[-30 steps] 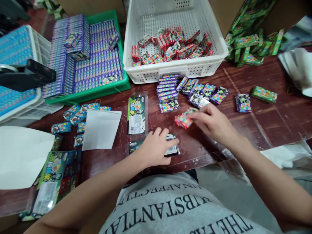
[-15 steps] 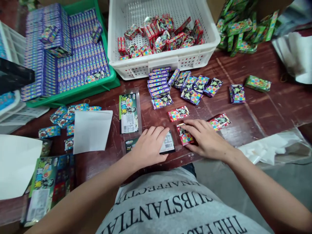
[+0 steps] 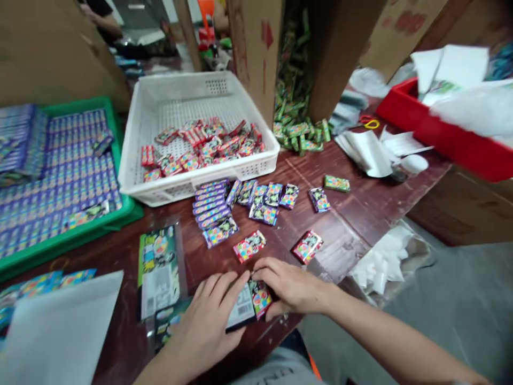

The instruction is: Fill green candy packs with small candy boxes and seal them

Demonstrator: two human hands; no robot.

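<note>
My left hand (image 3: 212,313) lies over a flat dark-green printed packet (image 3: 240,305), fingers along its far edge and thumb at its near edge. Part of the packet is hidden under the palm. My right hand (image 3: 290,286) has its fingers closed around a small red candy box (image 3: 261,299), which sits against the packet's right end. Whether the box is inside the packet's mouth I cannot tell. Just beyond my hands lie a second red box (image 3: 249,246) and a dark red one (image 3: 307,247). Another green packet (image 3: 160,267) rests left of them in clear plastic.
A white basket (image 3: 256,168) holds red boxes; a green crate (image 3: 130,211) holds rows of purple ones. Purple boxes (image 3: 210,206) stand in a row before the basket. White paper (image 3: 68,331) lies front left. A red bin (image 3: 420,115) stands far right.
My right hand has brought the red box left against the packet, closing the gap between them. The head view has tilted up and turned right, showing cartons and the red bin.
</note>
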